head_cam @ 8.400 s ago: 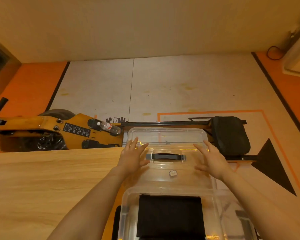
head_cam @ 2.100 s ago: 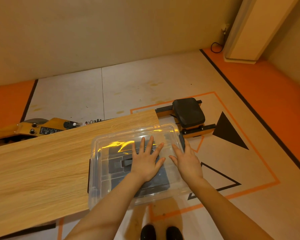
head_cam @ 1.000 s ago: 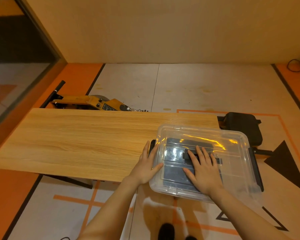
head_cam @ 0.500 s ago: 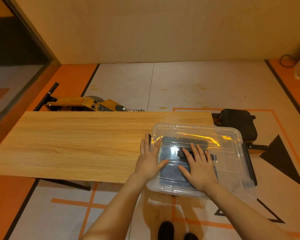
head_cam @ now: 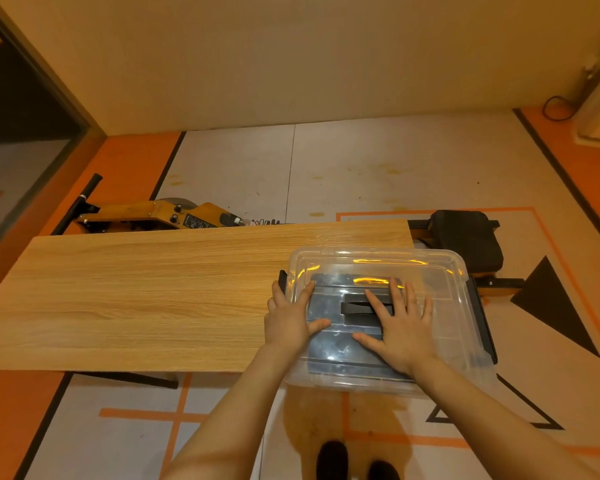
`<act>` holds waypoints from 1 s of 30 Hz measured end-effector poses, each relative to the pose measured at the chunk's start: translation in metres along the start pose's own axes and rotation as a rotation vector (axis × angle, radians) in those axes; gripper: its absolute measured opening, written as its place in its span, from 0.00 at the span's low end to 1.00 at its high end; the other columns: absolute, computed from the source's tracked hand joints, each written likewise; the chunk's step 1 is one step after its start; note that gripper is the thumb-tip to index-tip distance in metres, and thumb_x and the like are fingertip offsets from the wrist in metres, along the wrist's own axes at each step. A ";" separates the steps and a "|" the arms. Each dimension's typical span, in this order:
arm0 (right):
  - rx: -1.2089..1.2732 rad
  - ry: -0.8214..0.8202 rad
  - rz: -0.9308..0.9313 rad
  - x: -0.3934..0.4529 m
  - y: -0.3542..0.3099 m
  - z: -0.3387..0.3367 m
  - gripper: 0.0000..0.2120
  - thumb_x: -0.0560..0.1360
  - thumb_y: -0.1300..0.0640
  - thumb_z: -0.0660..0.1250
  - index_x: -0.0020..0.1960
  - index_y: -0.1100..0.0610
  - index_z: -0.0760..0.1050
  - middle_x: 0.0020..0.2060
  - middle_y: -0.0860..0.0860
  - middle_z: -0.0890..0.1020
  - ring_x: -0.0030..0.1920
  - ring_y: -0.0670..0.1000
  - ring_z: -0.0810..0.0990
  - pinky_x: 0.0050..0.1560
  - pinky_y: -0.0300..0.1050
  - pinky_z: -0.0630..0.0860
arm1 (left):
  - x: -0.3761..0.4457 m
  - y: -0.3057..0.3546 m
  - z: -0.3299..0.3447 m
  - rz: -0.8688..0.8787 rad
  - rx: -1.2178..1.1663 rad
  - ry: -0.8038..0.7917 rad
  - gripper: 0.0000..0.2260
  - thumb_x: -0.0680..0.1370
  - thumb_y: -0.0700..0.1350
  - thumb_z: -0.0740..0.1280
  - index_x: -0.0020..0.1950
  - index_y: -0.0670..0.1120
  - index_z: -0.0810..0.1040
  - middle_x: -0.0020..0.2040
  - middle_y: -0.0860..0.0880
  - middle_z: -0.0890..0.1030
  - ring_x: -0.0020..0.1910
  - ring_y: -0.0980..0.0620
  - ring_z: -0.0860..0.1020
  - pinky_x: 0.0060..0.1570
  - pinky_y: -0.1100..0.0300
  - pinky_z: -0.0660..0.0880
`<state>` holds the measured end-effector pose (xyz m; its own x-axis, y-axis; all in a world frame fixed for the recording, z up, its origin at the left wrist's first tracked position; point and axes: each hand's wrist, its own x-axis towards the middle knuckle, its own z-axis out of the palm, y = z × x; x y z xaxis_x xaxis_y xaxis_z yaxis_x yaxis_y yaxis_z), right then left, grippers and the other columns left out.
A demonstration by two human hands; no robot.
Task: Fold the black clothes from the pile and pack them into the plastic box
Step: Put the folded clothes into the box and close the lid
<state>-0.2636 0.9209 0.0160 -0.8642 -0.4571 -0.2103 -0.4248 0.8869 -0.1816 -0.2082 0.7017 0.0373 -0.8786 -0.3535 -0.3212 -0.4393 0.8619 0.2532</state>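
A clear plastic box with its lid on sits at the right end of the wooden table, overhanging the table's right and near edges. Folded black clothes show through the lid. A black handle lies in the lid's middle. My left hand lies flat over the box's left edge, fingers straight, beside a black side latch. My right hand presses flat on the lid, fingers spread over the handle.
A yellow rowing machine lies on the floor behind the table, its black seat just beyond the box. My shoes stand on the marked floor below the box. A wall runs along the far side.
The lid went onto the box and I stepped back. Over the last second the box shifted slightly left on the table and my left hand moved onto its left edge.
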 end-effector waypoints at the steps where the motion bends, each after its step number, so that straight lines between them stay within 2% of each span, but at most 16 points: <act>1: 0.005 -0.001 -0.001 0.001 0.000 0.002 0.44 0.67 0.18 0.37 0.78 0.39 0.51 0.79 0.57 0.51 0.78 0.64 0.46 0.72 0.71 0.44 | 0.000 0.002 0.000 -0.005 0.005 0.001 0.37 0.72 0.67 0.65 0.76 0.65 0.50 0.77 0.36 0.43 0.73 0.36 0.56 0.64 0.48 0.68; 3: -0.009 0.021 -0.005 0.002 0.001 0.004 0.42 0.70 0.20 0.42 0.77 0.40 0.55 0.78 0.59 0.57 0.77 0.65 0.53 0.70 0.71 0.48 | -0.002 0.004 0.000 -0.015 0.003 0.016 0.36 0.72 0.66 0.65 0.76 0.65 0.52 0.77 0.36 0.43 0.73 0.37 0.56 0.64 0.47 0.67; 4: -0.022 0.027 -0.005 0.003 0.001 0.006 0.42 0.70 0.20 0.42 0.77 0.41 0.56 0.77 0.59 0.58 0.77 0.66 0.53 0.70 0.71 0.47 | -0.002 0.005 0.001 -0.018 -0.006 0.030 0.36 0.72 0.66 0.66 0.76 0.64 0.53 0.77 0.37 0.43 0.73 0.37 0.56 0.65 0.47 0.66; 6: -0.033 0.034 -0.003 0.002 0.002 0.007 0.43 0.69 0.20 0.40 0.78 0.41 0.55 0.78 0.58 0.54 0.78 0.64 0.49 0.71 0.70 0.43 | -0.004 0.006 0.002 -0.023 -0.026 0.055 0.35 0.72 0.65 0.67 0.75 0.64 0.55 0.77 0.38 0.44 0.74 0.38 0.55 0.67 0.46 0.64; 12: -0.014 0.050 -0.002 0.005 0.002 0.009 0.45 0.65 0.19 0.32 0.77 0.38 0.43 0.77 0.54 0.39 0.78 0.62 0.36 0.72 0.68 0.35 | -0.005 0.010 0.006 0.004 0.008 0.101 0.32 0.74 0.62 0.66 0.75 0.63 0.57 0.77 0.39 0.46 0.72 0.39 0.57 0.66 0.46 0.64; 20: 0.004 0.064 0.005 0.004 0.004 0.009 0.42 0.68 0.19 0.37 0.77 0.38 0.43 0.79 0.56 0.45 0.78 0.62 0.40 0.73 0.70 0.41 | -0.005 0.011 0.003 -0.015 -0.006 0.066 0.32 0.74 0.63 0.66 0.75 0.64 0.57 0.78 0.39 0.43 0.74 0.39 0.56 0.66 0.45 0.65; 24: -0.001 0.055 -0.006 0.004 0.004 0.006 0.45 0.65 0.19 0.35 0.78 0.38 0.44 0.79 0.55 0.44 0.78 0.61 0.36 0.73 0.68 0.37 | -0.007 0.012 0.004 -0.044 -0.031 0.052 0.33 0.74 0.64 0.65 0.76 0.63 0.54 0.78 0.41 0.40 0.76 0.39 0.49 0.69 0.44 0.61; 28: -0.005 0.058 -0.014 0.007 0.004 0.001 0.45 0.66 0.19 0.38 0.78 0.38 0.47 0.80 0.56 0.45 0.78 0.61 0.36 0.73 0.68 0.37 | -0.022 0.025 0.016 -0.046 0.064 0.073 0.33 0.76 0.69 0.54 0.77 0.63 0.47 0.77 0.44 0.33 0.76 0.40 0.35 0.71 0.38 0.49; 30: -0.003 0.062 -0.018 0.008 0.003 0.002 0.45 0.66 0.19 0.36 0.78 0.39 0.48 0.79 0.56 0.45 0.78 0.61 0.37 0.73 0.68 0.37 | -0.027 0.028 0.018 -0.038 0.087 0.065 0.32 0.76 0.70 0.49 0.77 0.62 0.44 0.76 0.45 0.30 0.75 0.39 0.32 0.71 0.37 0.46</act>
<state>-0.2711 0.9198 0.0122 -0.8716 -0.4676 -0.1469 -0.4408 0.8789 -0.1820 -0.1933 0.7423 0.0363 -0.8730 -0.4073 -0.2683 -0.4574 0.8746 0.1606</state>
